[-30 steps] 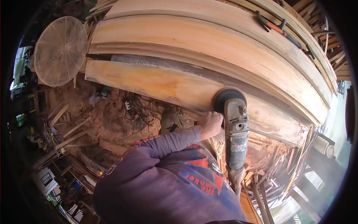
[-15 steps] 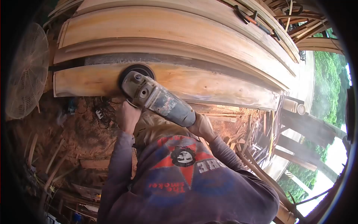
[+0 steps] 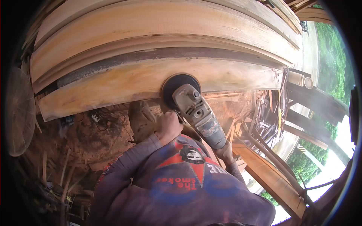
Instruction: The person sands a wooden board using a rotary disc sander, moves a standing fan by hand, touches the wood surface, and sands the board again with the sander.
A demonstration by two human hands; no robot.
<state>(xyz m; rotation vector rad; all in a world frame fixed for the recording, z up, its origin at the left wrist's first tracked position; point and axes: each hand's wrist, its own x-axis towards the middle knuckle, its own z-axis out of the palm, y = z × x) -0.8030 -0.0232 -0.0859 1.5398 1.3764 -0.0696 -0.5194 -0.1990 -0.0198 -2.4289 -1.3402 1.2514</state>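
An angle grinder (image 3: 205,122) with a round dark disc (image 3: 171,87) lies across the near edge of a long wooden plank (image 3: 124,84). My left hand (image 3: 169,127) is closed around its side handle, close to the disc. At the rear end of the body, my right hand (image 3: 225,151) wraps around the grip, partly hidden by the tool. The disc overlaps the plank's near edge, right of its middle; whether its whole face touches the wood I cannot tell. Yellow and brown patches mark the plank's pale surface.
Stacked wide boards (image 3: 158,20) lie beyond the plank, past a dark gap. A round fan (image 3: 20,113) stands at the left. Sawdust and wood scraps (image 3: 102,139) cover the ground below. Timber beams (image 3: 271,177) and cut strips are at the right.
Both hands have carried the angle grinder to the right along the plank and toward its near edge. The view has shifted too, and the orange-handled tool on the boards has left it.
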